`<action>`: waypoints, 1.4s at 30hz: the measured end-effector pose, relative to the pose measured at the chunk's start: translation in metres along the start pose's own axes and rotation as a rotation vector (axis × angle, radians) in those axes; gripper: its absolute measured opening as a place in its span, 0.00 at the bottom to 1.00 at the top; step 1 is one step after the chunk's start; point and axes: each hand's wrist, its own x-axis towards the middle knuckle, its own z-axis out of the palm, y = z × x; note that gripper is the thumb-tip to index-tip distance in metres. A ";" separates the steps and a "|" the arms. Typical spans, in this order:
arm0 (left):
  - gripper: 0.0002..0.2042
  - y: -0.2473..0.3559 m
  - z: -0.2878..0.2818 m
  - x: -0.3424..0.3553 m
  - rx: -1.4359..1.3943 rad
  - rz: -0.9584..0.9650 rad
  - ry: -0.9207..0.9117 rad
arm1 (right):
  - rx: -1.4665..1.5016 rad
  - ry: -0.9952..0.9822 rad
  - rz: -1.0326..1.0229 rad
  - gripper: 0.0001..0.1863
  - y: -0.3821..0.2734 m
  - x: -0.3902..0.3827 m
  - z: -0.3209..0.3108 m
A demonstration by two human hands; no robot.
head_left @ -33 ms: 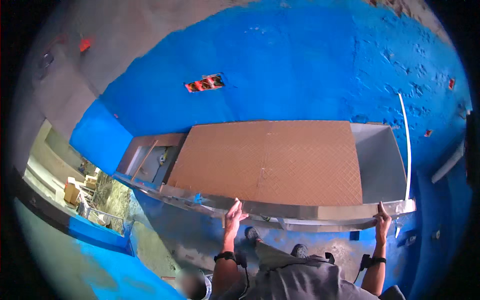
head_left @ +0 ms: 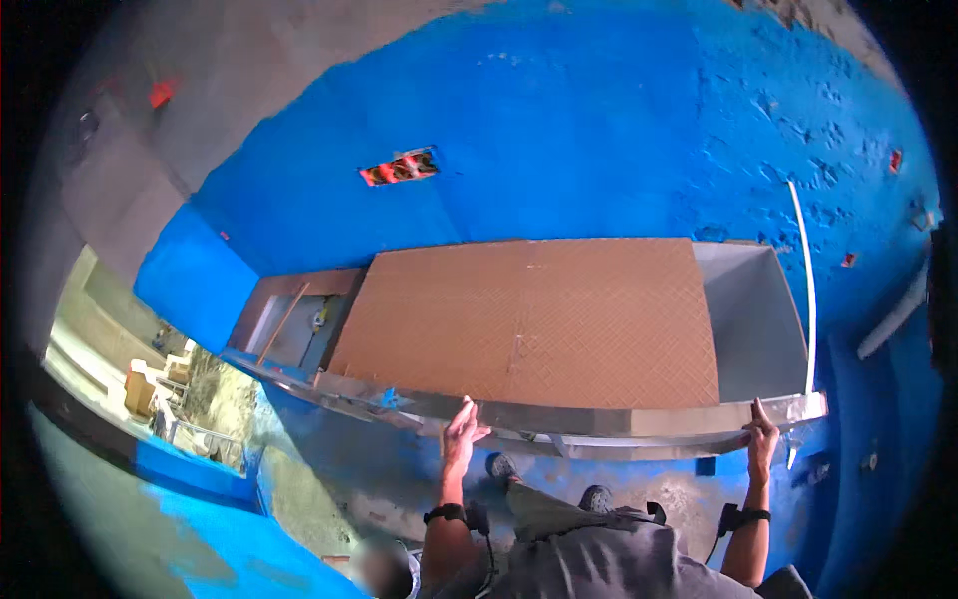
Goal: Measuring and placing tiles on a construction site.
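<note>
Only the view has shifted, slightly — left hand [head_left: 463, 436] and right hand [head_left: 762, 439] stay at one long cabinet edge [head_left: 599, 422], two shoes [head_left: 502, 466] below — whether either grips, I cannot tell.

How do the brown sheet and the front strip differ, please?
The brown sheet is broad; the front strip is long and narrow. The sheet is crisscrossed, the strip glossy. The left hand and right hand are at the strip, not on the sheet. Both things run left to right.
</note>
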 end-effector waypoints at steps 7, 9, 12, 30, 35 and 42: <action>0.32 -0.002 0.001 0.012 0.003 0.054 -0.087 | -0.093 0.261 -0.057 0.33 0.019 -0.003 -0.025; 0.31 0.005 -0.020 0.001 0.104 0.002 0.024 | 0.007 0.152 0.137 0.34 -0.028 -0.004 -0.002; 0.29 0.015 -0.006 0.005 0.069 -0.042 0.023 | 0.105 0.203 0.084 0.20 -0.012 -0.003 -0.017; 0.27 0.005 0.008 0.018 0.009 -0.100 0.037 | 0.204 0.182 0.111 0.32 -0.006 -0.017 -0.021; 0.24 0.003 -0.013 0.013 -0.023 -0.057 0.070 | 0.270 0.201 0.002 0.06 0.027 0.000 -0.006; 0.24 0.002 -0.007 0.018 -0.076 -0.069 0.113 | 0.190 0.193 -0.019 0.08 0.033 -0.002 -0.012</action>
